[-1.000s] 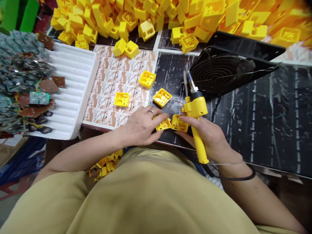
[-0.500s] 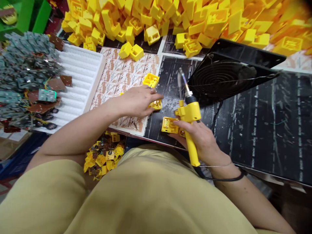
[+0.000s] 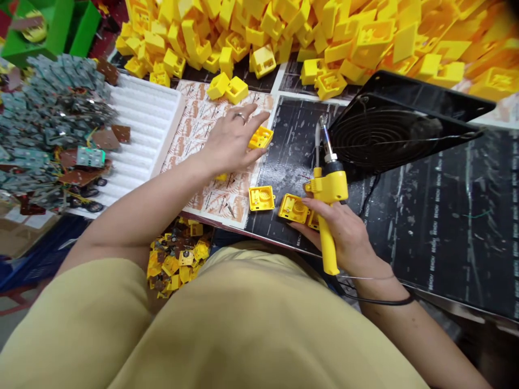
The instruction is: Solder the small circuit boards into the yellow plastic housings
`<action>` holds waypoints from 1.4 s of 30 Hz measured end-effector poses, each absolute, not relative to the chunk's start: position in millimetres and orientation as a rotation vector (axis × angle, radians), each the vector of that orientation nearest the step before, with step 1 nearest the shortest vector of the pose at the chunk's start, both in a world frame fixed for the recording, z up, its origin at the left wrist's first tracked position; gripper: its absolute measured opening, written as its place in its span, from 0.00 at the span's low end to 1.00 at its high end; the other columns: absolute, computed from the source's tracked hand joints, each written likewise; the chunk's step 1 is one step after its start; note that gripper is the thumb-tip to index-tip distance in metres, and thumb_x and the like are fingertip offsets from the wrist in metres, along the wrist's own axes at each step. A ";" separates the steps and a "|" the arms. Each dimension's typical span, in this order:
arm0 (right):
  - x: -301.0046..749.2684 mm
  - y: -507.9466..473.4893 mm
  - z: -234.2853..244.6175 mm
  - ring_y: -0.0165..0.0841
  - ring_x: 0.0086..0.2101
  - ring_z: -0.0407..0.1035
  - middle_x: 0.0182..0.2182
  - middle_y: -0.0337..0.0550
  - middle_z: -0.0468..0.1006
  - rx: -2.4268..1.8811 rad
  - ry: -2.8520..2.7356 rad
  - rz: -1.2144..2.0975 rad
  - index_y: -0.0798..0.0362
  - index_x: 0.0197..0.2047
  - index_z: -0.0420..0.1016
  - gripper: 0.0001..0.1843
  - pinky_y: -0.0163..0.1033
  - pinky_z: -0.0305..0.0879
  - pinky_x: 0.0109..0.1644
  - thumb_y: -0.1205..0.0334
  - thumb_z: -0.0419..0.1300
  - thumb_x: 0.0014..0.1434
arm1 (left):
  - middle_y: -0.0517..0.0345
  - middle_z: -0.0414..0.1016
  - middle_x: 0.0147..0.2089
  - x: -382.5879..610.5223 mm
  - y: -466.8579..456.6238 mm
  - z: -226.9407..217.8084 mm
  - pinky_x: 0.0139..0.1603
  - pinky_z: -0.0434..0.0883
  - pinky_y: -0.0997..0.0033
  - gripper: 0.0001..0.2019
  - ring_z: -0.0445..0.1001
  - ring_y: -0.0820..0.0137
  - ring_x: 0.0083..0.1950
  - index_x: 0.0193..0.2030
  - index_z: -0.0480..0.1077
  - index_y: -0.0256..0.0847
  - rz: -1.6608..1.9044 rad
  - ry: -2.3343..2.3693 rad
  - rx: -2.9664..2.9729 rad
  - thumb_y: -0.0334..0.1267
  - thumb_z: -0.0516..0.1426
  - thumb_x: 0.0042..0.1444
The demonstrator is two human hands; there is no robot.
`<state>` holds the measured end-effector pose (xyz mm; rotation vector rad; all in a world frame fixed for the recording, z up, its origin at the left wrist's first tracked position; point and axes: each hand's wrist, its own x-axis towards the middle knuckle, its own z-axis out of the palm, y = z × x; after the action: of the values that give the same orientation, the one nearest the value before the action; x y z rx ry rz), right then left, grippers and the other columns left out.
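My right hand (image 3: 344, 232) is wrapped round a yellow soldering gun (image 3: 329, 186), its metal tip pointing away from me. The thumb and fingers of that hand also lie against a small open yellow plastic case (image 3: 294, 208), and another is partly hidden beneath the gun. My left hand (image 3: 233, 138) has its fingers spread around a yellow case (image 3: 261, 138) on the patterned sheet; whether they touch it I cannot tell. Between the hands, near the table's front edge, an open yellow case (image 3: 261, 198) lies with its hollow side up. A bit of yellow shows under my left wrist.
A black fan (image 3: 377, 129) stands at the right behind the soldering gun. Yellow cases (image 3: 263, 59) are heaped along the back. On the left, a white ridged tray (image 3: 141, 124) bears wired circuit boards (image 3: 60, 119). Below the table edge sits a pile of filled yellow cases (image 3: 178, 265).
My left hand has moved away from the nearer case to the farther one, spreading its fingers. The nearer case now lies closer to the table's front edge. My right hand still holds the soldering gun.
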<state>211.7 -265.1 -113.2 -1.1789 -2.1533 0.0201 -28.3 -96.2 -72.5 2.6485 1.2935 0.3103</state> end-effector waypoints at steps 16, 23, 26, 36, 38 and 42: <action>212.4 -261.3 -113.1 0.33 0.32 0.71 0.35 0.40 0.75 -1.190 -2.148 -0.004 0.48 0.64 0.60 0.30 0.38 0.70 0.39 0.60 0.64 0.61 | 0.45 0.63 0.69 -73.1 -153.8 -49.2 0.67 0.65 0.61 0.39 0.58 0.64 0.73 0.74 0.45 0.42 -0.208 0.537 2.684 0.17 0.46 0.55; 227.9 -265.8 -101.5 0.35 0.34 0.72 0.38 0.43 0.77 -1.212 -2.235 -0.009 0.51 0.65 0.60 0.32 0.39 0.70 0.39 0.61 0.64 0.60 | 0.40 0.50 0.75 -55.6 -163.9 -80.8 0.72 0.60 0.53 0.39 0.48 0.62 0.77 0.73 0.46 0.41 0.215 0.376 2.667 0.18 0.45 0.55; 231.8 -269.3 -102.6 0.35 0.34 0.72 0.40 0.43 0.77 -1.225 -2.236 -0.005 0.49 0.67 0.58 0.34 0.40 0.70 0.40 0.60 0.64 0.60 | 0.40 0.54 0.73 -58.3 -167.7 -71.2 0.71 0.61 0.51 0.37 0.53 0.59 0.75 0.73 0.47 0.42 0.325 0.540 2.621 0.23 0.48 0.55; 232.6 -268.8 -109.9 0.34 0.34 0.72 0.39 0.42 0.77 -1.204 -2.243 -0.038 0.48 0.66 0.57 0.36 0.39 0.70 0.40 0.60 0.66 0.59 | 0.42 0.74 0.57 -61.7 -187.6 -67.7 0.55 0.71 0.58 0.30 0.73 0.60 0.54 0.70 0.53 0.33 0.167 0.758 2.653 0.37 0.55 0.63; 234.0 -268.3 -108.2 0.37 0.36 0.74 0.40 0.43 0.77 -1.200 -2.239 -0.062 0.46 0.68 0.55 0.39 0.42 0.71 0.45 0.59 0.67 0.58 | 0.43 0.73 0.59 -56.2 -187.4 -68.1 0.57 0.70 0.59 0.29 0.72 0.61 0.56 0.70 0.53 0.35 0.206 0.740 2.654 0.36 0.53 0.64; 238.1 -270.2 -105.3 0.41 0.38 0.75 0.40 0.46 0.78 -1.202 -2.235 -0.130 0.44 0.70 0.52 0.45 0.46 0.71 0.50 0.58 0.70 0.55 | 0.37 0.63 0.68 -57.1 -178.7 -65.3 0.64 0.65 0.53 0.34 0.65 0.56 0.65 0.71 0.52 0.35 0.276 0.840 2.768 0.52 0.53 0.64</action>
<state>238.1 -270.2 -105.3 -1.2022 -2.2347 -0.1297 -57.1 -178.7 -65.3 2.7684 0.8401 0.2755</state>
